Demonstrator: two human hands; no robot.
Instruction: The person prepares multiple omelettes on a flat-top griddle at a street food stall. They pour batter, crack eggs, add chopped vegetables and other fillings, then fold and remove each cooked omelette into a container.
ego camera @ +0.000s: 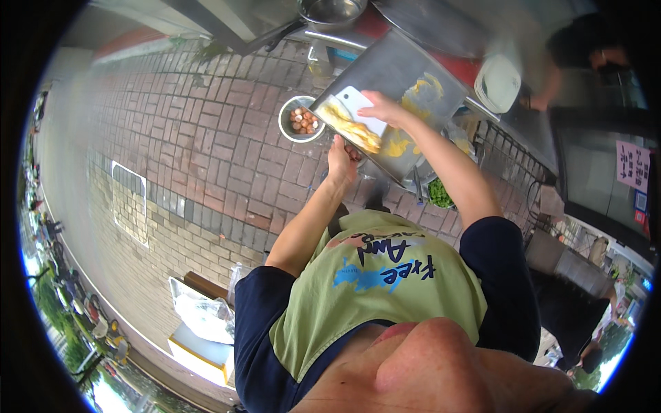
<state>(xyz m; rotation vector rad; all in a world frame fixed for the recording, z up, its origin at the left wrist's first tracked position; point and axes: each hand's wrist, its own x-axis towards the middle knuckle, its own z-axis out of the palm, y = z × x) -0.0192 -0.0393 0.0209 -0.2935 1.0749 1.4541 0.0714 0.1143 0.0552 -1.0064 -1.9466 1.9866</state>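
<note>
My right hand [384,109] holds a flat white scraper [356,100] with a hole near one corner. The scraper lies against a folded strip of cooked egg [351,126] on a square metal griddle [413,57]. Smears of yellow egg [426,93] cover the griddle to the right of that hand. At the griddle's near edge is my left hand [343,160], fingers curled and thumb up; whether it grips anything is unclear.
A white bucket [284,131] of eggshells [303,121] stands left of the griddle. Chopped greens [440,193] sit below its right side. Stacked white plates [498,85] lie to the right, a metal pan [330,11] beyond. Another person [568,310] is behind at right.
</note>
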